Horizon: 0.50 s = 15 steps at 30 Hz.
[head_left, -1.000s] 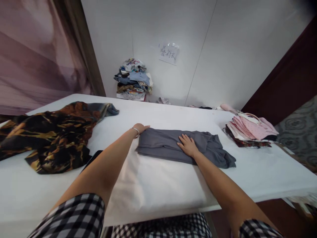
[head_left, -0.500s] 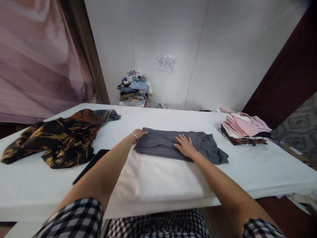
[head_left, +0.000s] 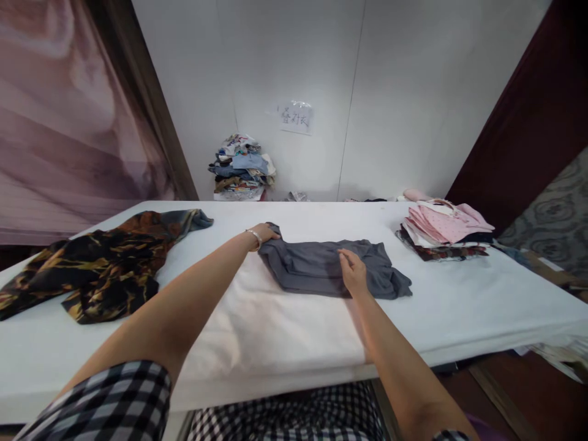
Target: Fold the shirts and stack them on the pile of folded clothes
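Note:
A long folded grey shirt (head_left: pixel 312 260) lies across the white table in front of me. Its left end is raised off the cloth, with the fingers of my left hand (head_left: pixel 265 233) closed round the edge there. My right hand (head_left: pixel 353 272) is at the middle of the shirt, held loosely with fingers extended and no cloth visibly gripped; whether it touches the fabric I cannot tell. Toward the right, the shirt's end is loose and crumpled.
On the left a dark patterned garment (head_left: pixel 114 260) lies spread out. A stack of folded clothes (head_left: pixel 445 229), pink on top, sits at the right of the white-covered table (head_left: pixel 285 343). Behind the far edge rises a clothes pile (head_left: pixel 243 168), near a paper sign (head_left: pixel 295 117) on the wall.
My left hand has lifted the left end of the grey shirt up and slightly right. My right hand, earlier spread flat on the shirt, has drawn its fingers together and turned upward.

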Tool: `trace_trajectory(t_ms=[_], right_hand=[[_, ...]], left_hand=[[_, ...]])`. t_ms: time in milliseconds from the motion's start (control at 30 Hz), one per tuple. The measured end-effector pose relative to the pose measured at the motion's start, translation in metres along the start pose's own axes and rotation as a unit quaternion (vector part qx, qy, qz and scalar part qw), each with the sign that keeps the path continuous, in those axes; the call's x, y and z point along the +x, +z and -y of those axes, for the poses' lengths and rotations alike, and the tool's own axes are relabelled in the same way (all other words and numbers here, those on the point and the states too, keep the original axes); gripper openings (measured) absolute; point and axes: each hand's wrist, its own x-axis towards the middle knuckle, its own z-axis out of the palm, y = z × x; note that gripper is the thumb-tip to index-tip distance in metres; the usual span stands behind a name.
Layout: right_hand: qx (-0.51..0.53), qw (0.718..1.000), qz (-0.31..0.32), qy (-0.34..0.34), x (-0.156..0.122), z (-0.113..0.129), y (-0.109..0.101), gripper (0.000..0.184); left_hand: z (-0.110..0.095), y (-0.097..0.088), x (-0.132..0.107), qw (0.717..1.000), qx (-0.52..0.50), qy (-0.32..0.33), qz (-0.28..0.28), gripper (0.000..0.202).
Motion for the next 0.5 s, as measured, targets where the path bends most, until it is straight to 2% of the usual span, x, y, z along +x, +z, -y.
trace_trajectory(t_ms=[133,233,300,367,500], right_hand=[[0.024,0.996,-0.030,0.074,0.004,-0.013,-0.010,0.036],[0.036,0.993,-0.054,0.097,0.006,-0.021,-0.016,0.036],[0.037,0.991,-0.069,0.111,0.008,-0.023,-0.020,0.036],[0.039,0.990,-0.075,0.112,0.010,-0.022,-0.021,0.035],[0.037,0.993,-0.074,0.085,0.012,-0.016,-0.020,0.033]], left_hand=[[-0.053,0.043,-0.002,0.992,-0.114,0.021,0.045,0.039],[-0.068,0.069,-0.003,0.988,-0.141,0.020,0.056,0.047],[-0.059,0.075,-0.001,0.991,-0.127,-0.007,0.038,0.051],[-0.041,0.074,0.001,0.994,-0.095,-0.051,0.018,0.054],[-0.010,0.076,-0.001,0.990,-0.042,-0.133,0.030,0.050]])
